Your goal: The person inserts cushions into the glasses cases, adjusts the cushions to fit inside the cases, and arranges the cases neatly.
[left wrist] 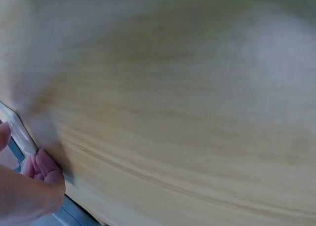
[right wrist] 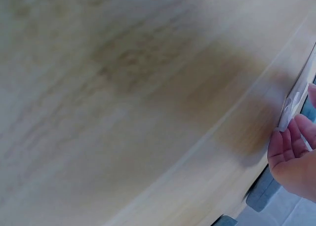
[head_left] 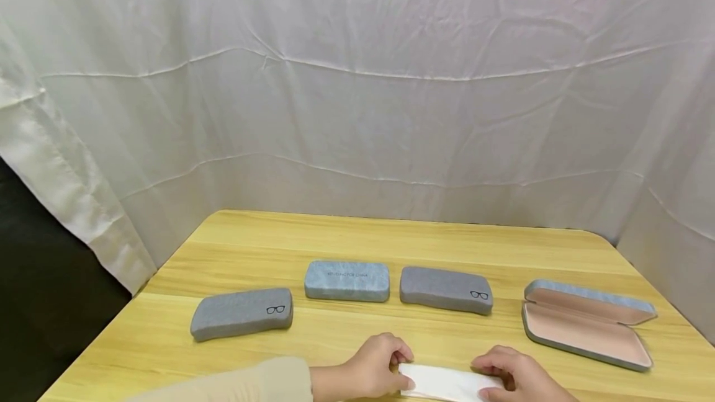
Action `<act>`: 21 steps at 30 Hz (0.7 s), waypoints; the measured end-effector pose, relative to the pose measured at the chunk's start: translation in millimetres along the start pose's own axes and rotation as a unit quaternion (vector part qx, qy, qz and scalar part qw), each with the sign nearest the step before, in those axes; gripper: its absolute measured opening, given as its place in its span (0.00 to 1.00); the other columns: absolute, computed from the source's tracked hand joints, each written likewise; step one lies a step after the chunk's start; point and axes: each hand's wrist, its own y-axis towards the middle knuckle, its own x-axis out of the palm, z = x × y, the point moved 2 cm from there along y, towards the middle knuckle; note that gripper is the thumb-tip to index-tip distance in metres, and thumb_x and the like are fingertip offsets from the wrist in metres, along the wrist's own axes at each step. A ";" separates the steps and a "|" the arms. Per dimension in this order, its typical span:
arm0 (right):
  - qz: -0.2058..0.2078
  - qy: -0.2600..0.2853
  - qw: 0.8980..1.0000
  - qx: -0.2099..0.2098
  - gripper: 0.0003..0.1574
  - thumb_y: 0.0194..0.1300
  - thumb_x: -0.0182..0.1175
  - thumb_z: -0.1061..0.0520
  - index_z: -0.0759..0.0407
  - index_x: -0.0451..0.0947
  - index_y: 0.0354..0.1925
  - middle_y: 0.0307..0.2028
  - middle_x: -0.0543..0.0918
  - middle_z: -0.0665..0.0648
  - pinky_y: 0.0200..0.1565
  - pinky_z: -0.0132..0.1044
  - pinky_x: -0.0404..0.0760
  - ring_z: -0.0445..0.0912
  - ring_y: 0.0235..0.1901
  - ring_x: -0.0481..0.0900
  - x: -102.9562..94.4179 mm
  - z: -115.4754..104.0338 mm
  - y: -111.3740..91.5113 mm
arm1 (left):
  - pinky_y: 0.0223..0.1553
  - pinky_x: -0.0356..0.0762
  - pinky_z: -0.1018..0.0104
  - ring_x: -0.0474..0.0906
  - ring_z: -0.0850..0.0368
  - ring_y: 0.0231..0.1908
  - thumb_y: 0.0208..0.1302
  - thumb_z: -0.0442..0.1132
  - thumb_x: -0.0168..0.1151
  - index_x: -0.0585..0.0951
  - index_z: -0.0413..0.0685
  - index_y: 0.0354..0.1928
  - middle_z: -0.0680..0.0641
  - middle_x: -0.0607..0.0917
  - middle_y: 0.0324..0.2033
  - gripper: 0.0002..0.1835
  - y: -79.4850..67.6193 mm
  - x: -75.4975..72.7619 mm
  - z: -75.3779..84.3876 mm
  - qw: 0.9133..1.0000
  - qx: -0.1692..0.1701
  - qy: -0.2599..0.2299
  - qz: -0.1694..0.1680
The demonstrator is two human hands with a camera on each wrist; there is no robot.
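Note:
A long, narrow white folded cloth (head_left: 444, 381) lies flat near the table's front edge in the head view. At its left end my left hand (head_left: 371, 366) pinches it between thumb and fingers. My right hand (head_left: 516, 378) holds the opposite end in the same way. In the left wrist view, the left hand (left wrist: 37, 186) is at the lower left corner with a bit of the white cloth (left wrist: 20, 136). The right wrist view has the right hand (right wrist: 298, 149) at the right edge, fingers against the cloth (right wrist: 291, 107). Whether anything is inside the cloth cannot be seen.
Beyond the hands stand a closed grey glasses case (head_left: 242, 314), a closed blue one with lettering (head_left: 347, 281) and another grey one (head_left: 445, 290). To the right, an open glasses case (head_left: 586, 332) shows its pink lining. A white curtain (head_left: 357, 110) hangs behind the wooden table (head_left: 357, 231).

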 end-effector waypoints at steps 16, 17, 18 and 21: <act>-0.049 0.012 0.998 0.045 0.08 0.63 0.58 0.60 0.65 0.72 0.33 0.26 0.68 0.41 0.22 0.26 0.63 0.28 0.23 0.60 -2.6 2.5 1.2 | 0.28 0.67 0.81 0.63 0.73 0.23 0.46 0.33 0.73 0.80 0.44 0.26 0.59 0.72 0.21 0.08 3.0 3.4 4.2 0.993 0.013 0.119 0.010; -0.051 0.009 0.998 0.047 0.08 0.63 0.58 0.60 0.64 0.71 0.32 0.25 0.66 0.41 0.21 0.26 0.62 0.28 0.23 0.60 -3.0 2.3 1.1 | 0.28 0.67 0.81 0.63 0.73 0.22 0.46 0.33 0.73 0.80 0.44 0.26 0.59 0.72 0.21 0.08 3.1 3.2 4.7 0.992 0.013 0.124 0.008; -0.052 0.008 0.997 0.050 0.08 0.64 0.57 0.60 0.64 0.71 0.32 0.24 0.65 0.41 0.22 0.27 0.62 0.28 0.23 0.59 -3.3 2.1 0.9 | 0.27 0.67 0.81 0.63 0.73 0.22 0.46 0.33 0.72 0.80 0.44 0.25 0.59 0.72 0.21 0.08 3.4 2.9 5.0 0.992 0.010 0.124 0.005; -0.055 0.024 0.996 0.069 0.08 0.64 0.57 0.60 0.64 0.70 0.31 0.23 0.65 0.41 0.21 0.28 0.61 0.28 0.22 0.59 -4.9 0.8 -0.2 | 0.26 0.67 0.80 0.63 0.72 0.21 0.47 0.33 0.71 0.80 0.43 0.24 0.59 0.72 0.19 0.07 4.8 1.3 6.9 0.994 -0.004 0.104 -0.010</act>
